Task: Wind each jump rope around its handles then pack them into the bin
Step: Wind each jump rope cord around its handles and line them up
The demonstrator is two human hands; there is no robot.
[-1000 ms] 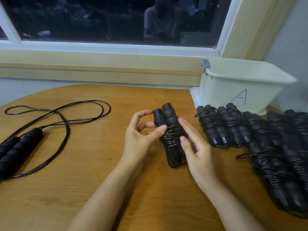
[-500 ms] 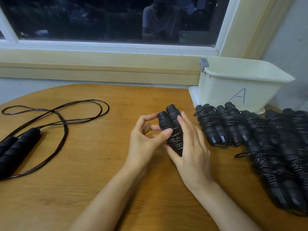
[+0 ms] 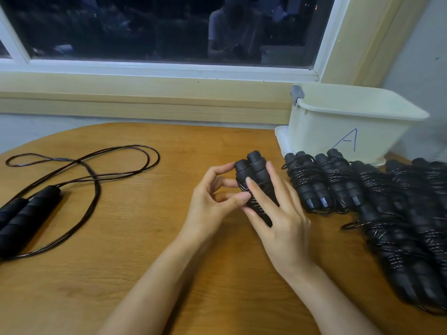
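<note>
At the middle of the bench (image 3: 121,274), the left hand (image 3: 210,204) pinches and the right hand (image 3: 280,218) clasps a wound jump rope (image 3: 254,169). Finished bundles (image 3: 391,204) pile along the right edge beside the bin (image 3: 338,126), apparently unpacked. One loose rope (image 3: 96,184) waits at the left edge.

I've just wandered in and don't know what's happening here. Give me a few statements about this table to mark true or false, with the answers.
1. The left hand and the right hand together hold one wound rope. True.
2. The cream bin is marked with the letter B. False: the letter is A.
3. A loose rope lies unwound on the table, on the person's left. True.
4. The pile of wound ropes sits inside the bin. False: it lies on the table in front of the bin.
</note>
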